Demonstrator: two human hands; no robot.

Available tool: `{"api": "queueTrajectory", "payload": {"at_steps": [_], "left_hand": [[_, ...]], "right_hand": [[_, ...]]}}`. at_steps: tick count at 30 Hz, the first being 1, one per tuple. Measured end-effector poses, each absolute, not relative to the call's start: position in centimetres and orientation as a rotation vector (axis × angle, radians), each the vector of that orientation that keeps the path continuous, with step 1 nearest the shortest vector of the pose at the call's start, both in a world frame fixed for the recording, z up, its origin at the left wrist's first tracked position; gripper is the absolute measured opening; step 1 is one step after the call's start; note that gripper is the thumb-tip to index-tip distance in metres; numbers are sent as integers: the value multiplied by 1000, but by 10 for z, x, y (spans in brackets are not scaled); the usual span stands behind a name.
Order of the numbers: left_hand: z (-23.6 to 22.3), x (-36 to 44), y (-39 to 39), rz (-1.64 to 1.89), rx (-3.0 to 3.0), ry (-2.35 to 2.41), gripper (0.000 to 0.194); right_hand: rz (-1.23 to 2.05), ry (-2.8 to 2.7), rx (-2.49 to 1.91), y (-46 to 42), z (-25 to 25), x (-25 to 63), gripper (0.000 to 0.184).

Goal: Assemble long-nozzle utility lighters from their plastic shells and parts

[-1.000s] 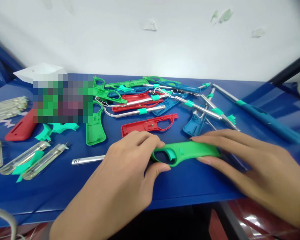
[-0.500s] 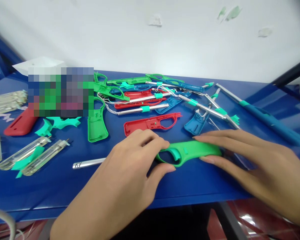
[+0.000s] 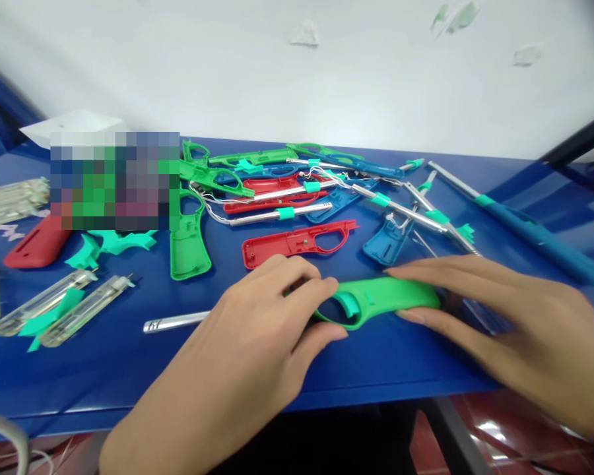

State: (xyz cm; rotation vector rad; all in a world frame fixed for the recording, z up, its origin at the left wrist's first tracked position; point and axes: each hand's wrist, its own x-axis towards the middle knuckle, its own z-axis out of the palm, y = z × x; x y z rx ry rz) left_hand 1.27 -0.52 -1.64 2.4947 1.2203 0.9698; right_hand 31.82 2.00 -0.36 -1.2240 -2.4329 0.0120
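Note:
A green gas lighter [image 3: 396, 295] lies on its side near the front of the blue table, with a teal trigger showing in its finger loop. My left hand [image 3: 257, 330] is closed around the loop end, thumb below and fingers above. A metal tube [image 3: 175, 321] with dark marks pokes out to the left from behind that hand, seemingly the lighter's barrel. At the handle end, my right hand [image 3: 519, 323] pinches the green body between thumb and fingers. Just behind it lies a red half shell [image 3: 297, 244], its hollow side up.
Green, red and blue half shells, metal tubes with white wires and teal triggers [image 3: 121, 241] are heaped behind the hands. Clear fuel tanks [image 3: 86, 310] lie at left. A blue lighter [image 3: 534, 227] rests at right. The table [image 3: 218, 389] ends in a front edge; a white wall stands behind.
Both hands keep their hold on the green lighter, which has hardly moved. The view has shifted very slightly.

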Motion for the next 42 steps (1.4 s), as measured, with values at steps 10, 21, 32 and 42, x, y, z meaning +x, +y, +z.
{"api": "queueTrajectory", "payload": {"at_steps": [10, 21, 32, 42], "left_hand": [[-14, 15, -5, 968, 2602, 1177, 17], [-14, 16, -6, 992, 2439, 1236, 16], [-11, 23, -5, 1027, 2397, 1297, 20], [-12, 17, 5, 983, 2483, 1246, 19]], "right_hand": [[35, -2446, -1191, 22, -2, 320, 36], [191, -2465, -1177, 26, 4, 317, 33], [134, -2543, -1087, 34, 15, 311, 41], [-24, -2639, -1013, 26, 1, 304, 52]]}}
